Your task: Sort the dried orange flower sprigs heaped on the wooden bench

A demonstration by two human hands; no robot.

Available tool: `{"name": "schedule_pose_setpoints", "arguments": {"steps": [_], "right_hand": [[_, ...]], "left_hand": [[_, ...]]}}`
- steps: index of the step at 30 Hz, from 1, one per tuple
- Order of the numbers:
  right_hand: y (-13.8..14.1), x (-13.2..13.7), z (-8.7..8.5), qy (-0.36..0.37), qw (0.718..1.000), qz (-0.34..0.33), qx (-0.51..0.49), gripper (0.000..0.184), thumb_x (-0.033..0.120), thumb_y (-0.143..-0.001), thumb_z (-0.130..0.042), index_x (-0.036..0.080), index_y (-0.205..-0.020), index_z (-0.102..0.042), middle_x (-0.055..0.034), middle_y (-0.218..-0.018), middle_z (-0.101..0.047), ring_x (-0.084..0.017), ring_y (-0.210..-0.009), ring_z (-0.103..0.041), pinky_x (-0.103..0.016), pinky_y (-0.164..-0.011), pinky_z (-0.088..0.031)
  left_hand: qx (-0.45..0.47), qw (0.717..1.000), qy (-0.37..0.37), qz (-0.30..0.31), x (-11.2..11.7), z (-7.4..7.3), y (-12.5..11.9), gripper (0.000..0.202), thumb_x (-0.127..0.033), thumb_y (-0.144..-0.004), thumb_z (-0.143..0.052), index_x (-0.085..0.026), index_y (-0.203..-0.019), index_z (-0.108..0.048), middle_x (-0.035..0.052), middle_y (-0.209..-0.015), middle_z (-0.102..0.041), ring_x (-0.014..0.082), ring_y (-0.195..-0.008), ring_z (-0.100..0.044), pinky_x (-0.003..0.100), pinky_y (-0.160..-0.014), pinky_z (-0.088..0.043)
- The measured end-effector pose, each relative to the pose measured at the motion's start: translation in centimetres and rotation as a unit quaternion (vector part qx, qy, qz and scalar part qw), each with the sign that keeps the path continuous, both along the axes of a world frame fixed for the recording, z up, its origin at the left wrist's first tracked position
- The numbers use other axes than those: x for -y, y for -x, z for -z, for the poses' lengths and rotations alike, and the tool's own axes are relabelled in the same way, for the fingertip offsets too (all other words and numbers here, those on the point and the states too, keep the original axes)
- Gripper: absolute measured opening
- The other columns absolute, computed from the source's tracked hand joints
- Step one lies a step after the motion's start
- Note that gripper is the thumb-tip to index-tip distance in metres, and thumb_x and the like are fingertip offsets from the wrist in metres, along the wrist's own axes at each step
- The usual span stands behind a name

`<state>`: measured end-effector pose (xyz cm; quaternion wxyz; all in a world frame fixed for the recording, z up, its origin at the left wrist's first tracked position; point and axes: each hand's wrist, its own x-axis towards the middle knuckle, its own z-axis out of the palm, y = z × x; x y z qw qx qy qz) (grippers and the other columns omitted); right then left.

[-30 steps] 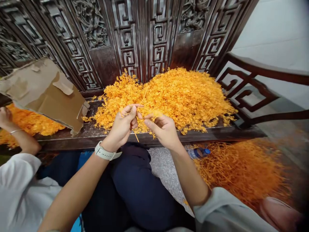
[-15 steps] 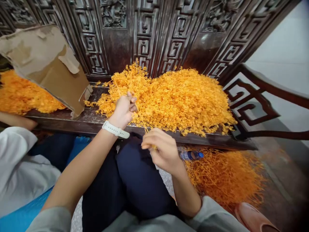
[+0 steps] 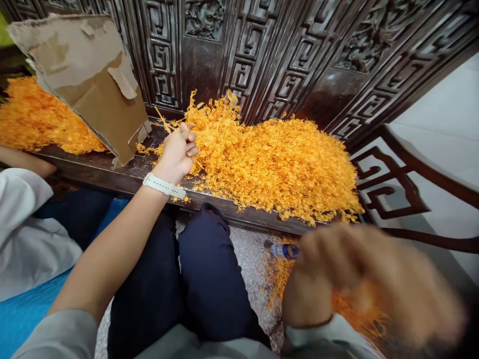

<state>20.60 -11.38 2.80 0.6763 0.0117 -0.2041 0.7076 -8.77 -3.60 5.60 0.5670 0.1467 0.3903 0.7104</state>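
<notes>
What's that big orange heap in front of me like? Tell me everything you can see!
The orange heap is a loose, bright yellow-orange mound of many small, thin, curly, tangled bits. What they're made of is hard to tell. Its left end looks spikier. It lies on the dark wooden bench, near the carved back. Your left hand is by its left end.

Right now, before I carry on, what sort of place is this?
Probably an indoor sitting room or hall, used here as a makeshift workspace. The carved wooden back and curved armrest suggest formal seating, while a large orange heap lies on the bench seat.
</notes>
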Motion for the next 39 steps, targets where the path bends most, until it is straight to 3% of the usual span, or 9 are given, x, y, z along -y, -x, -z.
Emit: {"name": "schedule_pose_setpoints", "arguments": {"steps": [4,7,9,13,19,26,28,33,39], "right_hand": [[-0.7,-6.5,0.6,0.027,0.97,0.192,0.147,0.038,0.049,-0.103,-0.055,0.027,-0.131,-0.069,-0.0117,-0.149,-0.057,-0.024,-0.11,-0.071,-0.042,-0.082,-0.065],[1.5,-7.6,2.9,-0.033,0.865,0.307,0.396,0.047,0.05,-0.097,-0.062,0.034,-0.142,-0.061,-0.0084,-0.157,-0.05,-0.022,-0.111,-0.07,-0.038,-0.083,-0.063],[3.4,-7.3,4.4,-0.079,0.835,0.256,0.48,0.06,0.053,-0.095,-0.065,0.036,-0.151,-0.052,-0.0112,-0.156,-0.051,-0.024,-0.113,-0.07,-0.04,-0.086,-0.064],[5.7,-7.1,5.5,-0.09,0.852,0.044,0.513,0.069,0.05,-0.077,-0.088,0.031,-0.138,-0.061,-0.0105,-0.14,-0.065,-0.02,-0.1,-0.071,-0.038,-0.086,-0.064],[6.1,-6.4,5.0,-0.183,0.77,-0.076,0.607,0.029,0.05,-0.09,-0.081,0.022,-0.096,-0.076,-0.0017,-0.083,-0.071,-0.013,-0.072,-0.065,-0.03,-0.068,-0.054],[8.2,-3.7,7.2,-0.013,0.877,0.155,0.455,0.039,0.054,-0.101,-0.067,0.025,-0.084,-0.048,0.0114,-0.058,-0.026,-0.006,-0.041,-0.022,-0.021,-0.041,-0.026],[8.3,-2.1,6.8,-0.027,0.846,0.258,0.466,0.035,0.051,-0.105,-0.062,0.026,-0.086,-0.049,0.0093,-0.062,-0.031,-0.007,-0.043,-0.026,-0.022,-0.042,-0.029],[6.9,1.8,4.3,-0.268,0.641,0.422,0.582,0.008,0.024,-0.103,-0.064,0.025,-0.101,-0.072,-0.003,-0.079,-0.065,-0.015,-0.067,-0.061,-0.031,-0.06,-0.048],[5.0,3.2,3.9,-0.298,0.644,0.425,0.562,0.009,0.024,-0.1,-0.065,0.024,-0.097,-0.073,-0.0022,-0.07,-0.065,-0.015,-0.054,-0.054,-0.031,-0.051,-0.042]], "left_hand": [[-0.046,0.997,-0.004,0.059,0.9,-0.3,-2.8,0.024,-0.017,-0.109,-0.05,-0.018,-0.086,-0.057,-0.0067,-0.057,-0.042,0.0027,-0.039,-0.022,0.016,-0.038,-0.017],[-0.098,0.991,-0.02,0.094,1.3,0.0,-4.2,0.028,-0.019,-0.11,-0.047,-0.016,-0.085,-0.059,-0.0059,-0.058,-0.042,0.0025,-0.041,-0.024,0.015,-0.039,-0.016],[-0.143,0.98,-0.033,0.132,1.6,0.1,-4.7,0.03,-0.02,-0.11,-0.049,-0.016,-0.083,-0.059,-0.0053,-0.058,-0.042,0.0027,-0.042,-0.025,0.015,-0.041,-0.014],[-0.244,0.938,-0.039,0.243,2.5,-0.1,-5.3,0.035,-0.017,-0.108,-0.053,-0.015,-0.074,-0.058,-0.0052,-0.055,-0.041,0.0029,-0.043,-0.024,0.018,-0.043,-0.015],[-0.319,0.913,-0.053,0.251,2.9,-0.5,-5.6,0.034,-0.009,-0.101,-0.06,-0.014,-0.068,-0.056,-0.0036,-0.059,-0.047,0.0047,-0.054,-0.039,0.017,-0.054,-0.033],[-0.193,0.97,0.01,0.147,2.4,-0.5,-5.0,0.028,-0.006,-0.095,-0.058,-0.017,-0.071,-0.046,-0.0047,-0.064,-0.042,0.0025,-0.048,-0.034,0.014,-0.043,-0.015],[-0.14,0.977,0.036,0.155,2.1,-0.3,-5.1,0.026,-0.002,-0.089,-0.056,-0.019,-0.072,-0.045,-0.0054,-0.062,-0.039,0.0028,-0.046,-0.032,0.014,-0.041,-0.013],[-0.048,0.977,0.086,0.19,1.9,0.0,-6.1,0.025,0.005,-0.082,-0.049,-0.018,-0.074,-0.046,-0.0062,-0.06,-0.038,0.0012,-0.04,-0.025,0.014,-0.04,-0.009],[-0.018,0.984,0.069,0.164,2.1,-0.2,-7.1,0.025,0.006,-0.081,-0.047,-0.017,-0.071,-0.046,-0.0054,-0.062,-0.04,0.0004,-0.041,-0.031,0.014,-0.04,-0.011]]}}
